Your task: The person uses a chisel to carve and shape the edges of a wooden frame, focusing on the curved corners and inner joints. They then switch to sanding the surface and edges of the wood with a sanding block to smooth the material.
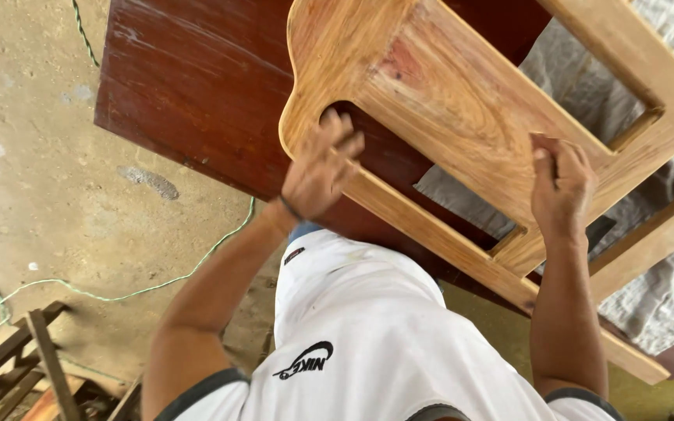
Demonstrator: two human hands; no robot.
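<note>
A light varnish-free wooden frame with a rounded corner and several cut-out openings lies tilted across a dark red-brown tabletop. My left hand is blurred, its fingers curled over the inner edge of the frame's curved opening near the rounded corner. My right hand rests farther right on the broad face of the frame. Its fingertips press a small reddish-brown piece, apparently sandpaper, flat against the wood. My white shirt fills the bottom centre.
A grey cloth lies under the frame on the right part of the table. The concrete floor at left carries a green cord. Loose wooden slats sit at the bottom left.
</note>
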